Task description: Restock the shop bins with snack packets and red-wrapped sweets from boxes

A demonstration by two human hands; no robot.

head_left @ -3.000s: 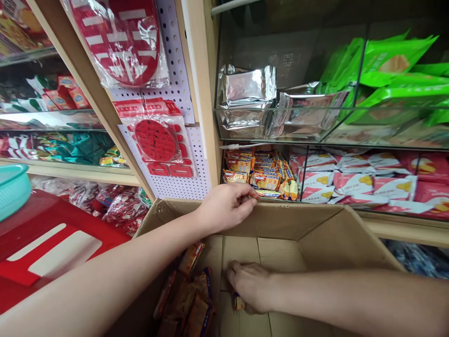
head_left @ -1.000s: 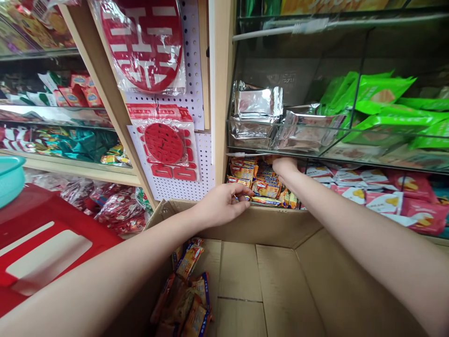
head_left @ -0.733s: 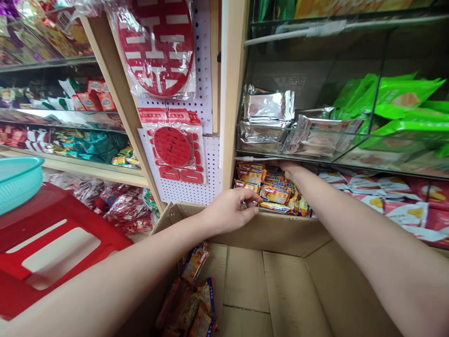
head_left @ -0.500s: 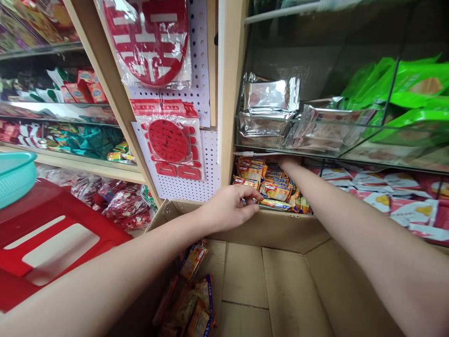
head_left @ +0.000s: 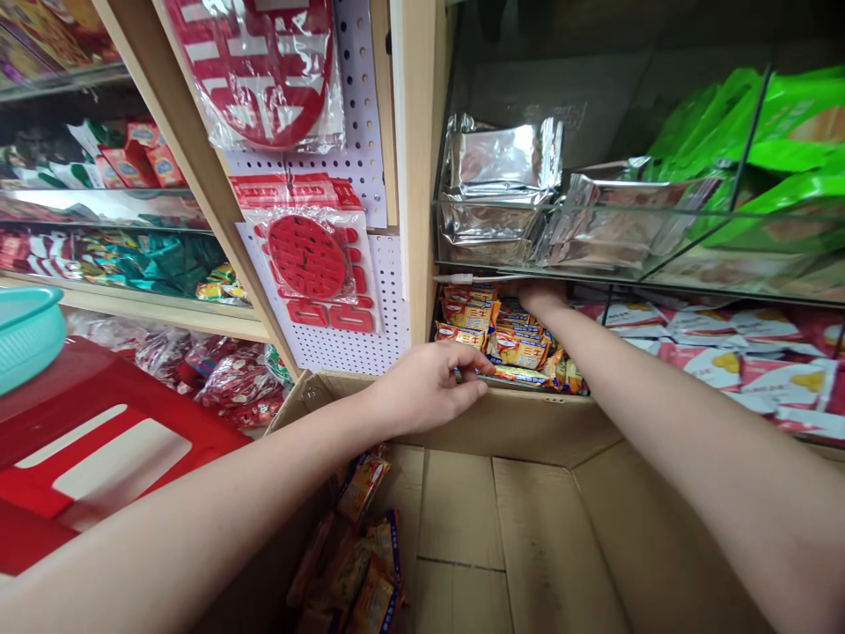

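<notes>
My left hand (head_left: 436, 387) hovers over the cardboard box's far rim, by the front of the lower shelf bin. Its fingers are loosely bent with the thumb apart, and nothing shows between them. Orange and yellow snack packets (head_left: 518, 350) fill that bin, just beyond the fingertips. My right hand (head_left: 542, 298) reaches into the back of the same bin, under the glass shelf. Its fingers are hidden there, so their grip does not show. More snack packets (head_left: 363, 489) of the same kind lie at the left inside the cardboard box (head_left: 462, 511).
Silver packets (head_left: 505, 158) and green bags (head_left: 792, 132) sit on the glass shelf above. Pink-and-white packets (head_left: 706, 361) fill the bin to the right. A red plastic stool (head_left: 217, 423) with a teal basket (head_left: 30, 330) stands left. Red decorations (head_left: 310, 255) hang on the pegboard.
The view has shifted slightly, so the shelves sit a little higher and to the left. My hands stay in nearly the same places, the right one still deep in the bin.
</notes>
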